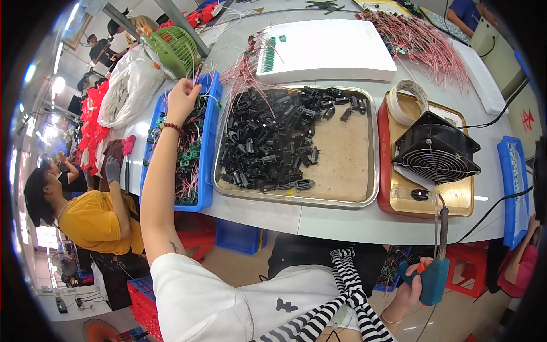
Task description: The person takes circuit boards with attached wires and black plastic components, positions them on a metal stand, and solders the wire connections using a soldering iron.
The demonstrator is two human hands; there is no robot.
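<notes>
My left hand (182, 101) is stretched over the far end of a long blue tray (208, 171), its fingers pinched together. What lies between the fingertips is too small to make out; thin red wires show beside them. The tray holds green circuit boards (191, 154) with red and white wires. My right hand (410, 286) grips a teal soldering gun (435, 280) with an orange trigger, its iron pointing away from me. The tip is close to a small black plastic part (420, 194) on a gold-coloured tin lid (456, 202); whether they touch, I cannot tell.
A metal tray (347, 165) heaped with black plastic parts (268, 137) stands in the middle. On the red tin sit a black fan (437, 149) and a tape roll (407, 102). Beyond lie white foam (330, 48), wire bundles (421, 48) and a green fan (174, 51). A co-worker (102, 219) sits left.
</notes>
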